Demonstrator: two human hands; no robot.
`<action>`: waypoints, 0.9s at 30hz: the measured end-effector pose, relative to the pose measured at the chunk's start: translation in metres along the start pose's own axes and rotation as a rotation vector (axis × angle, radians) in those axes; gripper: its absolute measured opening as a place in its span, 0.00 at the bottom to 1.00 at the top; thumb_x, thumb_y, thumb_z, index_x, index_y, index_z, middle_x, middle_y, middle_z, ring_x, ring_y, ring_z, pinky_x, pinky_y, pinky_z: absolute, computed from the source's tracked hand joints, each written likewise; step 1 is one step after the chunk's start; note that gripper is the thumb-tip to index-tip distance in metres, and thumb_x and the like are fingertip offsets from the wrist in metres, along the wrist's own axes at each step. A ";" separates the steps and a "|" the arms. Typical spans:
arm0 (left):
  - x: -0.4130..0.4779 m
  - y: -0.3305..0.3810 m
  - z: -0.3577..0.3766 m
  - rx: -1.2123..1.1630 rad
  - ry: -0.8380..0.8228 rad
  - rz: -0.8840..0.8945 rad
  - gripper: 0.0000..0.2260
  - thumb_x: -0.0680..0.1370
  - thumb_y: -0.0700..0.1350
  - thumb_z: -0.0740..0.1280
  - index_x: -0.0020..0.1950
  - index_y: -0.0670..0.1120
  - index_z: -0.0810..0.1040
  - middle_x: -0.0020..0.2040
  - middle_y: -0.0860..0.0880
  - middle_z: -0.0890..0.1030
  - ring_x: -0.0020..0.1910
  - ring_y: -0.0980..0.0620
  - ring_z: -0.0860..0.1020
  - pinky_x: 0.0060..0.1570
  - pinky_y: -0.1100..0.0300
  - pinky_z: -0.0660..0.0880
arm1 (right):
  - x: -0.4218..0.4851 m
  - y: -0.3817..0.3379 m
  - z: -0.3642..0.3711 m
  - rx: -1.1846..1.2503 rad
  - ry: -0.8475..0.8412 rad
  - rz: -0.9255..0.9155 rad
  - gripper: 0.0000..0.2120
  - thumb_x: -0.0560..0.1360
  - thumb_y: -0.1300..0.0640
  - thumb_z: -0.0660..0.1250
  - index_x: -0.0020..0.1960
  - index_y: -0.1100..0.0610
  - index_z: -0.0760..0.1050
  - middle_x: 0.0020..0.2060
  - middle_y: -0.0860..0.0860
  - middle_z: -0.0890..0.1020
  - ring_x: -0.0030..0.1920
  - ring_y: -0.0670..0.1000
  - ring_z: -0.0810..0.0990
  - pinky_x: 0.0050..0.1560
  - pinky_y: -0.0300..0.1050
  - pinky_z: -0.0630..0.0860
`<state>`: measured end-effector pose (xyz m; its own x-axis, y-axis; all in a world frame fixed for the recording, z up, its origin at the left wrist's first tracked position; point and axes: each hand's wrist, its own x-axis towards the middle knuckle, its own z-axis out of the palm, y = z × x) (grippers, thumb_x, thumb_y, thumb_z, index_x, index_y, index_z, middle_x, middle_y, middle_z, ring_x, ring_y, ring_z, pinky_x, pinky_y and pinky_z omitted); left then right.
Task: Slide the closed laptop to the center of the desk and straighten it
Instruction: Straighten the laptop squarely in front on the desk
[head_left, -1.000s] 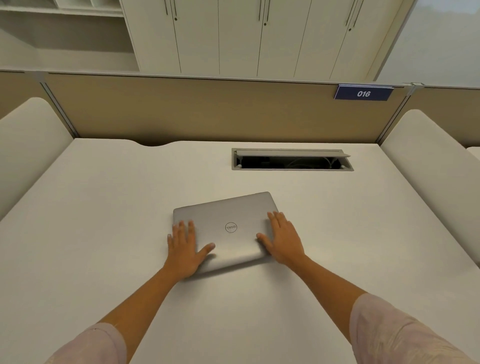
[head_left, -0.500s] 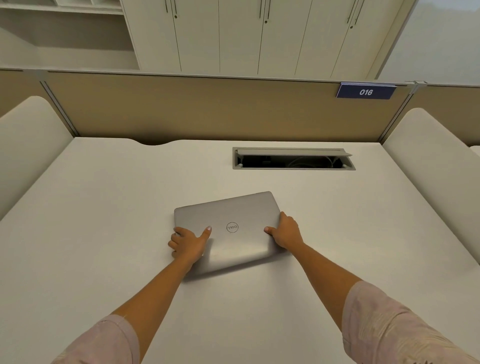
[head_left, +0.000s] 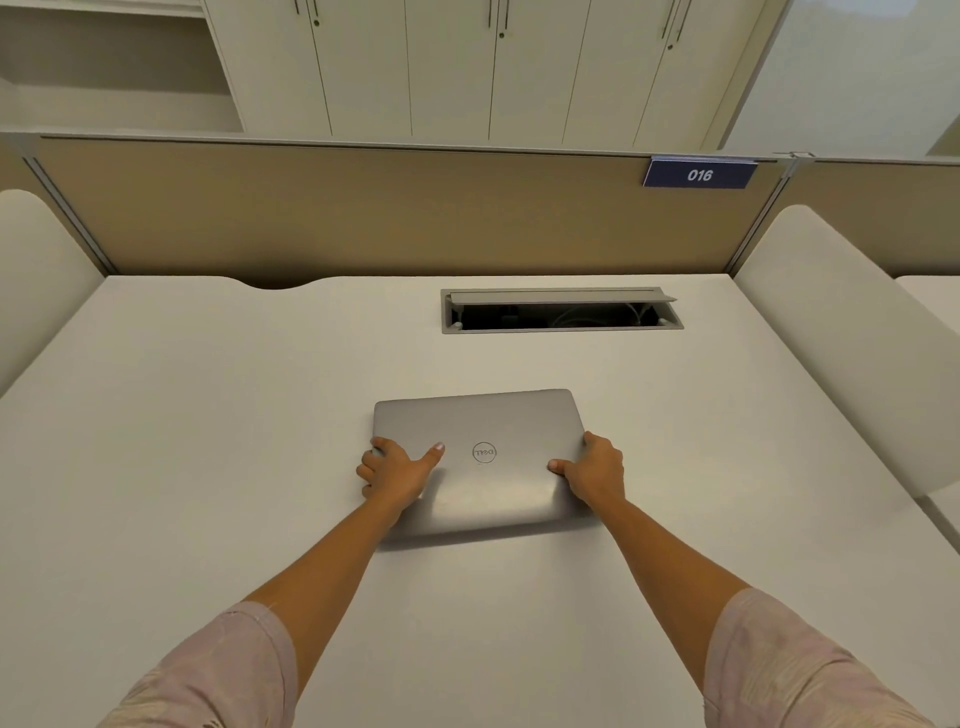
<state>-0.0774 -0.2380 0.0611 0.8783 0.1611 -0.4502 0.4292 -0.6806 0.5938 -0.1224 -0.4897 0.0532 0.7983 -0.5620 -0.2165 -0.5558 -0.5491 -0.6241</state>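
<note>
On desk (head_left: 208, 467) — hands grip laptop (head_left: 498, 421) (closed); slightly askew

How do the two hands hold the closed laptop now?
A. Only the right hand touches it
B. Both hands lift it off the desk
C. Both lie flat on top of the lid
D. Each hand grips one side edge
D: the left hand and the right hand each clasp a side edge of the laptop, thumbs on the lid, and it lies on the desk.

left hand (head_left: 396, 474): bare, no rings or watch visible | right hand (head_left: 593, 472): bare, thumbnail short and pale | forearms: uncovered | sleeves (head_left: 795, 670): short, loose, pale pink fabric with faint lighter streaks, ending near the elbows on both arms
</note>
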 end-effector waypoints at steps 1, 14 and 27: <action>-0.001 0.002 0.002 0.007 -0.004 0.006 0.50 0.73 0.66 0.65 0.78 0.38 0.42 0.76 0.37 0.54 0.74 0.39 0.53 0.68 0.42 0.60 | 0.000 0.003 -0.002 -0.001 0.006 0.007 0.21 0.65 0.52 0.79 0.47 0.61 0.72 0.45 0.56 0.79 0.43 0.56 0.73 0.43 0.48 0.71; 0.003 0.010 0.004 -0.024 -0.038 -0.008 0.52 0.71 0.66 0.68 0.78 0.39 0.43 0.74 0.37 0.55 0.73 0.39 0.54 0.68 0.44 0.61 | -0.001 0.012 -0.007 0.061 0.026 0.002 0.21 0.64 0.53 0.80 0.46 0.63 0.74 0.40 0.54 0.78 0.43 0.57 0.77 0.41 0.48 0.72; -0.010 -0.046 0.014 0.539 0.107 0.617 0.36 0.78 0.66 0.52 0.80 0.48 0.47 0.79 0.39 0.42 0.78 0.42 0.42 0.73 0.40 0.40 | -0.034 0.021 0.002 -0.412 -0.074 -0.465 0.33 0.80 0.42 0.57 0.78 0.53 0.51 0.79 0.56 0.52 0.77 0.62 0.51 0.75 0.58 0.53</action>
<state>-0.1087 -0.2186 0.0291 0.9502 -0.3048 -0.0656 -0.2726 -0.9142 0.2998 -0.1605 -0.4805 0.0460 0.9840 -0.1700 -0.0526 -0.1779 -0.9279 -0.3277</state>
